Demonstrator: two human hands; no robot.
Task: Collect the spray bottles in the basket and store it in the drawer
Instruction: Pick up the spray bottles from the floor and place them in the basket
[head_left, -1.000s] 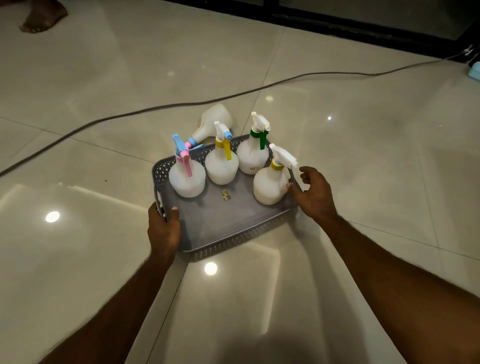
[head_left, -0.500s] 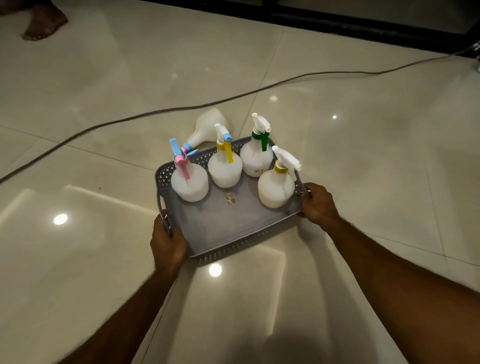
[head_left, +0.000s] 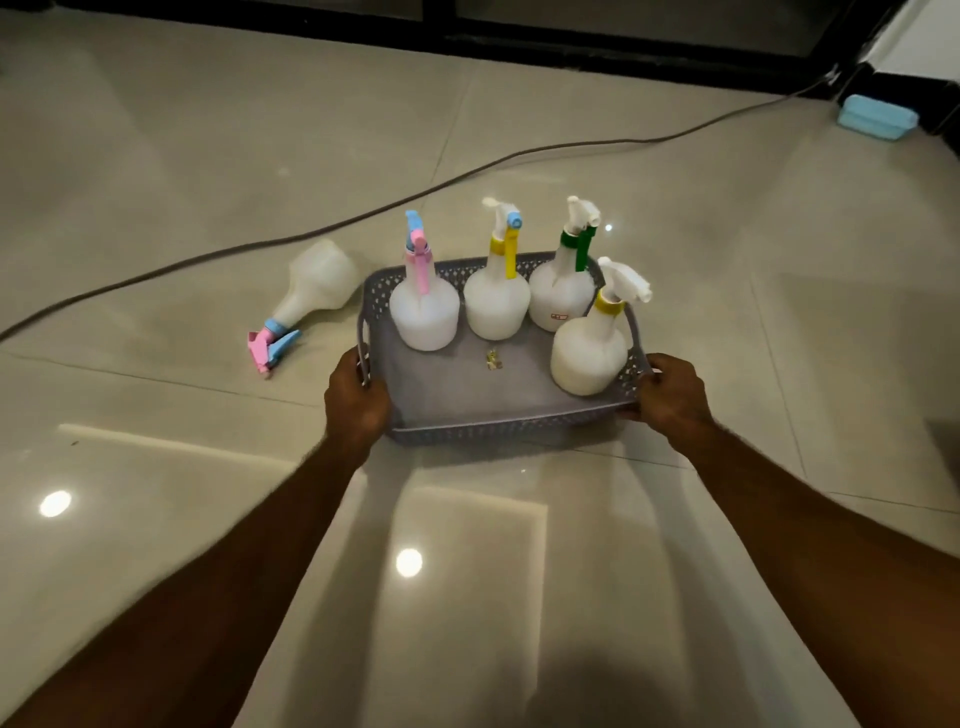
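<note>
Both hands, left (head_left: 357, 402) and right (head_left: 674, 399), curl round the basket (head_left: 483, 415) ends, probably lifted. Four bottles (head_left: 496, 306) stand inside; tilting could topple them. A fifth (head_left: 311, 293) lies left of it, forgotten.

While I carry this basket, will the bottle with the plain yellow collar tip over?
Probably it could. The yellow-collar bottle stands alone by the basket rim, tall-necked with a top-heavy trigger. Its wide base should help. It looks translucent and possibly empty, so likely light and prone to sliding.
</note>
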